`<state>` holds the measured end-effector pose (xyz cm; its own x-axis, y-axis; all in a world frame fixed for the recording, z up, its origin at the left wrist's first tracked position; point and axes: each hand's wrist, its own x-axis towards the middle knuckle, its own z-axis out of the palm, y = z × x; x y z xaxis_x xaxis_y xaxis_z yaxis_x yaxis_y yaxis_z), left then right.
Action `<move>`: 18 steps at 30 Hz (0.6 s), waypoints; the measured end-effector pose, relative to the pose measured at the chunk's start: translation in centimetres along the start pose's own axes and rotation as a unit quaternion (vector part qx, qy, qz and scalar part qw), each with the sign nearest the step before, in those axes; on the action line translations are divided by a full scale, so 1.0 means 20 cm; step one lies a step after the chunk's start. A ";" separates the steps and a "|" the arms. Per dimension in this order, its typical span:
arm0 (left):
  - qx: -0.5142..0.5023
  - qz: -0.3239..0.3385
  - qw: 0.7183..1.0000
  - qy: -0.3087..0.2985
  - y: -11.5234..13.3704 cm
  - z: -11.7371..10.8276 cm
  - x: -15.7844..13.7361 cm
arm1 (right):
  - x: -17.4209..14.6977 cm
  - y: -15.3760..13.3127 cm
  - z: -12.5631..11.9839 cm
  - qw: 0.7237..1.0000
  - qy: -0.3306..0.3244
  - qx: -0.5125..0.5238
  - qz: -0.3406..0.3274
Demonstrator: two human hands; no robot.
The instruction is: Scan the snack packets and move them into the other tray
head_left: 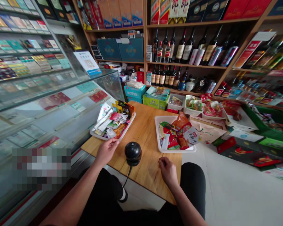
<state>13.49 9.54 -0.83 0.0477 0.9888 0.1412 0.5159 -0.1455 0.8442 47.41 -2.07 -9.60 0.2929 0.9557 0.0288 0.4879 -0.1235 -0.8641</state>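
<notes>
My left hand (107, 151) is at the front edge of a white tray (100, 137) heaped with small snack packets (118, 117). Its fingers are pressed together beside the packets; what they hold, if anything, I cannot make out. My right hand (168, 171) rests low over the table's right side, its fingers curled in, with nothing visible in them. Just beyond it sits a second white tray (157, 133) of red, orange and green snack packets (179, 133). Between my hands stands a round black device (132, 150) on a base, its cable hanging over the front edge.
The trays stand on a small wooden table (141, 125) over my knees. A glass display counter (61, 103) runs along the left. Shelves of bottles (181, 47) line the back, with snack boxes (155, 100) below them. A dark gift box (252, 152) lies on the floor at right.
</notes>
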 end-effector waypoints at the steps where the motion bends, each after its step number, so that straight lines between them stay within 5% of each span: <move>1: 0.044 -0.010 0.999 0.002 -0.08 -0.04 -0.04 | -0.01 0.01 0.02 1.000 -0.005 -0.006 -0.001; 9: 0.190 -0.089 0.976 0.050 -0.56 -0.29 -0.35 | -0.08 0.07 0.14 0.992 -0.014 -0.116 -0.042; 18: 0.265 -0.060 0.956 0.108 -0.70 -0.27 -0.46 | -0.09 0.08 0.20 0.978 -0.013 -0.196 -0.068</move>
<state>1.20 2.29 -11.24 -0.1881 0.9592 0.2109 0.8698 0.0630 0.4893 44.31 -3.00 -13.13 0.1850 0.9762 0.1129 0.8007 -0.0831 -0.5932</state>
